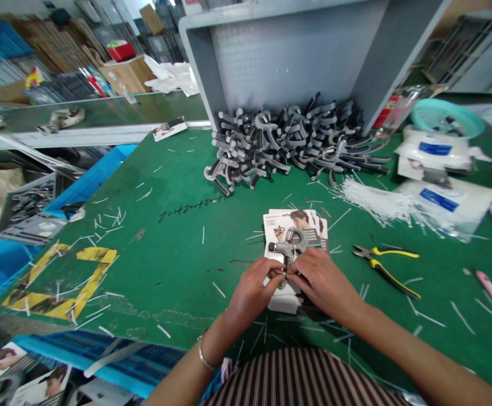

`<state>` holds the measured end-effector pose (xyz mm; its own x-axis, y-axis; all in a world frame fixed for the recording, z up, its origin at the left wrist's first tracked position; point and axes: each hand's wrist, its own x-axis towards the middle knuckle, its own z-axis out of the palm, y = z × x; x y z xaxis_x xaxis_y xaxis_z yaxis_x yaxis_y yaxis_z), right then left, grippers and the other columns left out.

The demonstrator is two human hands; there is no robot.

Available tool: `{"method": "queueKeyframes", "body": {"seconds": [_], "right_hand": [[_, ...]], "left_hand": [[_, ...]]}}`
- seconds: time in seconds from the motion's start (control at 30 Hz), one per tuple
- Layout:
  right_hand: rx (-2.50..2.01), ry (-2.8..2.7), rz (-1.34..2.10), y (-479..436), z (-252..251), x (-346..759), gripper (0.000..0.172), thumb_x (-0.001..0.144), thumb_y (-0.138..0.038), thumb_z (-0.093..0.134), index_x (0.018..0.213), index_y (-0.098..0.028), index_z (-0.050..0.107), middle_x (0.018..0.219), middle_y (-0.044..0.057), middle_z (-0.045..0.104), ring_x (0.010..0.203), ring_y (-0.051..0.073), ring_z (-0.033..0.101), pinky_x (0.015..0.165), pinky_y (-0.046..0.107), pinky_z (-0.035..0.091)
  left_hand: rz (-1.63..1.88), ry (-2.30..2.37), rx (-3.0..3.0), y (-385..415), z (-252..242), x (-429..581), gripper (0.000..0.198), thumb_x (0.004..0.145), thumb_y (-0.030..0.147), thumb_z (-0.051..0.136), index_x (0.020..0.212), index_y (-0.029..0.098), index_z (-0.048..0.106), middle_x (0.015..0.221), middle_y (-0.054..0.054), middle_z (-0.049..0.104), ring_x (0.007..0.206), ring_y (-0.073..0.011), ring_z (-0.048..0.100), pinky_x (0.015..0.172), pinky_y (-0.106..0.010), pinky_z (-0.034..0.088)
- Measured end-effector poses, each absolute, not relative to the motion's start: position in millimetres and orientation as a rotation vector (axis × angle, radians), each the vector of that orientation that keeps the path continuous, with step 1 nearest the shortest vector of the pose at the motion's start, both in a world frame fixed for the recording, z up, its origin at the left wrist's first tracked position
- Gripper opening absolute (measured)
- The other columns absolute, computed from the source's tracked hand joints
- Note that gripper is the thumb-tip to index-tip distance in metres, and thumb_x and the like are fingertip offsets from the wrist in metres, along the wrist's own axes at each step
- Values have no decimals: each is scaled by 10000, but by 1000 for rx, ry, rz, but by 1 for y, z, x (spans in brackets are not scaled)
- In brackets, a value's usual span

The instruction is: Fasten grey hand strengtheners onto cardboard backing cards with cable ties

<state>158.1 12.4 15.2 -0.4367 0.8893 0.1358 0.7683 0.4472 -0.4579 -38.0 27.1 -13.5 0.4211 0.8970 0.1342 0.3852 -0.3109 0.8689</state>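
A grey hand gripper (290, 246) lies on a printed backing card (283, 223), on top of a small stack of such cards at the near middle of the green table (173, 237). My left hand (256, 285) pinches at the lower end of the hand gripper, fingers closed. Meeting it from the right at the same spot, my right hand (319, 279) has its fingers closed on the hand gripper's lower handle. What sits between the fingertips is too small to make out.
A big pile of grey hand grippers (288, 144) lies at the back under a grey shelf. White cable ties (372, 200) and yellow-handled pliers (387, 265) lie to the right, with bagged items (444, 197) and a teal bowl (446, 115) beyond. Cut tie ends litter the table.
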Motion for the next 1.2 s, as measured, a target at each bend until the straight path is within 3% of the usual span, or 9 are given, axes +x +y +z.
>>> {"method": "queueKeyframes", "body": {"seconds": [0.27,0.57,0.63,0.8,1.03,1.2], "right_hand": [[-1413,-2244,551,11,17,155,137,922,-323,622,943,-189,640,888,50,682,875,243,520,814,366,363],[-1313,-2252,597,13,6,163,162,961,-280,554,841,-194,622,839,40,639,851,217,504,800,361,339],[-1286,-2201,639,12,1,164,142,964,-266,546,859,-197,613,864,40,642,857,210,511,817,369,343],[-1139,-2083,728,15,-5,157,110,976,-242,529,918,-210,617,1012,43,675,961,203,549,894,393,353],[-894,-2215,826,14,-10,162,140,995,-213,496,963,-206,633,993,12,718,961,150,597,1007,386,355],[-1193,-2159,679,-12,-15,216,119,988,-242,503,1012,-228,619,1091,41,702,1062,183,599,1043,439,340]], "left_hand": [[720,1082,1963,30,-3,-39,98,929,190,563,855,173,625,854,-25,641,856,-167,585,819,-289,442],[855,1057,1927,21,2,-39,109,957,189,520,865,182,579,832,-13,590,838,-154,564,802,-291,447],[878,1093,1949,16,-4,-38,46,945,189,541,953,186,586,925,-35,615,927,-170,577,869,-320,458],[899,1222,2143,5,-29,-32,500,855,200,674,1298,171,443,1373,-164,489,1292,-273,446,1088,-480,380],[891,1300,2138,10,-44,-34,305,920,183,561,1218,202,498,1395,-153,497,1329,-265,456,1109,-517,375],[671,1138,1993,13,-28,-50,249,922,177,526,1164,226,559,1420,-115,489,1355,-235,435,1135,-484,346]]}}
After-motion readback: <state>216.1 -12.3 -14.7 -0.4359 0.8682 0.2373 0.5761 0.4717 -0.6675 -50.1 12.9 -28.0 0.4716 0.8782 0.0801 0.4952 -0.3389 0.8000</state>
